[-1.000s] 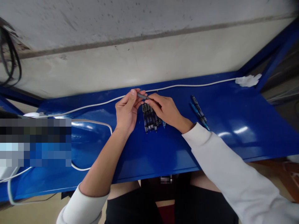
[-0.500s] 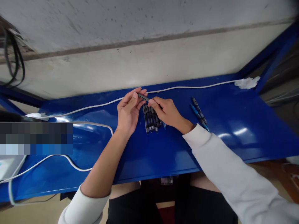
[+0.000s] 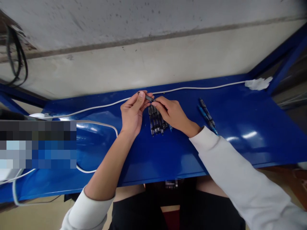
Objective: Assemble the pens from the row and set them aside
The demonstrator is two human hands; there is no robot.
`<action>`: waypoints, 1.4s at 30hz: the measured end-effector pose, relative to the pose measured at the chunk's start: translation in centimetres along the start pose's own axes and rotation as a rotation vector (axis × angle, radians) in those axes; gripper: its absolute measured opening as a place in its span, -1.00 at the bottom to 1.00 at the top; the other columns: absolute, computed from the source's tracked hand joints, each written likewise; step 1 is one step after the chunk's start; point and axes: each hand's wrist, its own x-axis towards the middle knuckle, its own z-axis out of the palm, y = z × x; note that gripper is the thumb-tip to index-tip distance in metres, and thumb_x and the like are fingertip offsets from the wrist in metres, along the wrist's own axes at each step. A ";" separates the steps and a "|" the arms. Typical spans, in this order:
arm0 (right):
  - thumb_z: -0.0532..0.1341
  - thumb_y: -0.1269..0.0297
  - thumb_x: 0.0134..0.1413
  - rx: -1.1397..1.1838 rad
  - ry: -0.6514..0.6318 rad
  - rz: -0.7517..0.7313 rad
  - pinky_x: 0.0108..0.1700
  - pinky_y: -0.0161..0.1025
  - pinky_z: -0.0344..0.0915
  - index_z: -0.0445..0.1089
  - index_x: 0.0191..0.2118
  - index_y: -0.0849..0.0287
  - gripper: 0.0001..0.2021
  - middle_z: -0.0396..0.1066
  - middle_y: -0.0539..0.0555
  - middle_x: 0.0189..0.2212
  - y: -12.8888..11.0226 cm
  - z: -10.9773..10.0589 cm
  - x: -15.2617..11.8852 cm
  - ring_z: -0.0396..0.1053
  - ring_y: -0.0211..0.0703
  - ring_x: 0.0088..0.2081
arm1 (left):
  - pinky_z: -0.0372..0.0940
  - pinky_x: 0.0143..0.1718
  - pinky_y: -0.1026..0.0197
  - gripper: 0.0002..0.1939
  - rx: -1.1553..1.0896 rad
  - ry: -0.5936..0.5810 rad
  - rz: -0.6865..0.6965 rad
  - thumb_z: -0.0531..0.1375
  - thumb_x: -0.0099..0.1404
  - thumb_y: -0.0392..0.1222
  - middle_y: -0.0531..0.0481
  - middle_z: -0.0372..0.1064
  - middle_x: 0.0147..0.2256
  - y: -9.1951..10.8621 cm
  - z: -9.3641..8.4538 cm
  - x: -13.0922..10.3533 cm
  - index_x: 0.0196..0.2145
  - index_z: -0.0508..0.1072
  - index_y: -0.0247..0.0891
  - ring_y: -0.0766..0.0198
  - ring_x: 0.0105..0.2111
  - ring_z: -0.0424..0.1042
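Observation:
My left hand pinches a dark grey pen part between thumb and fingers, above the back half of the blue table. At the right end of that part, my right hand has its thumb and forefinger closed on a thin dark piece, too small to make out fully. Just below the hands lies a row of several dark pens with clear tips, partly covered by my right hand. Farther right, a black pen and a blue pen lie side by side.
The blue table stands against a wall. A white cable runs along its back to crumpled white material at the right. More white cable loops at the left, near a blurred-out area. Blue frame bars rise at both sides.
The grey part has shifted slightly within my left fingers, and a thin dark piece now shows between it and my right fingertips. The view has moved a little.

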 end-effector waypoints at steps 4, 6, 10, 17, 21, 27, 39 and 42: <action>0.15 -0.07 0.67 -0.036 0.041 -0.025 -0.25 -0.19 0.20 0.40 0.00 0.07 -0.69 0.58 0.03 -0.22 0.4 0.1 -0.1 0.44 -0.15 -0.34 | 0.58 -0.07 0.21 -0.72 0.023 0.051 0.014 0.59 0.34 0.09 -0.08 0.76 -0.10 0.0 0.2 0.0 -0.18 0.77 -0.15 0.20 -0.14 0.74; 0.17 -0.08 0.65 -0.061 0.039 -0.003 -0.29 -0.18 0.18 0.38 0.00 0.07 -0.69 0.56 0.02 -0.26 0.4 0.1 -0.1 0.43 -0.14 -0.37 | 0.58 -0.09 0.21 -0.72 0.041 0.058 0.032 0.59 0.33 0.08 -0.07 0.76 -0.12 0.0 0.4 -0.1 -0.22 0.76 -0.15 0.19 -0.14 0.73; 0.07 -0.08 0.71 -0.118 -0.008 0.015 -0.22 -0.14 0.25 0.43 0.01 0.06 -0.65 0.58 0.06 -0.21 0.2 -0.1 0.1 0.49 -0.07 -0.27 | 0.57 -0.12 0.22 -0.73 0.052 0.068 0.032 0.60 0.33 0.08 -0.06 0.77 -0.11 -0.1 0.3 0.0 -0.22 0.76 -0.14 0.21 -0.15 0.74; 0.08 0.03 0.71 -0.124 0.000 -0.043 -0.12 -0.11 0.36 0.36 0.06 0.06 -0.76 0.60 0.14 -0.05 0.8 0.0 0.0 0.56 0.00 -0.11 | 0.56 -0.14 0.21 -0.73 0.075 0.095 0.034 0.59 0.34 0.06 -0.09 0.77 -0.11 0.0 0.2 0.1 -0.21 0.75 -0.16 0.16 -0.10 0.75; 0.16 -0.01 0.67 -0.113 -0.002 0.008 -0.13 -0.11 0.39 0.34 0.19 0.06 -0.72 0.64 0.13 -0.05 0.7 0.0 -0.1 0.61 0.02 -0.14 | 0.56 -0.14 0.22 -0.72 0.063 0.081 0.038 0.61 0.31 0.05 -0.07 0.77 -0.14 -0.1 0.4 0.0 -0.23 0.74 -0.16 0.19 -0.14 0.74; 0.03 0.03 0.74 -0.151 0.009 -0.077 -0.05 -0.09 0.40 0.41 0.07 0.07 -0.70 0.63 0.18 0.00 0.8 0.0 0.0 0.59 0.02 -0.06 | 0.55 -0.16 0.24 -0.75 0.071 0.083 0.052 0.60 0.32 0.05 -0.06 0.77 -0.13 0.0 0.3 0.0 -0.24 0.74 -0.14 0.22 -0.15 0.73; 0.00 0.06 0.75 -0.201 0.003 -0.063 -0.06 -0.13 0.38 0.43 0.12 0.06 -0.69 0.63 0.15 0.03 0.3 -0.1 0.0 0.59 0.02 -0.02 | 0.53 -0.20 0.24 -0.70 0.083 0.100 0.066 0.62 0.28 0.09 -0.05 0.75 -0.16 -0.1 0.4 0.0 -0.27 0.73 -0.15 0.25 -0.21 0.70; 0.04 0.03 0.74 -0.212 0.021 -0.071 -0.13 -0.14 0.34 0.40 0.03 0.06 -0.71 0.60 0.14 -0.02 0.3 -0.1 0.0 0.56 -0.01 -0.09 | 0.52 -0.23 0.26 -0.67 0.087 0.112 0.062 0.63 0.27 0.11 -0.03 0.73 -0.22 -0.2 0.4 0.1 -0.31 0.71 -0.16 0.28 -0.25 0.67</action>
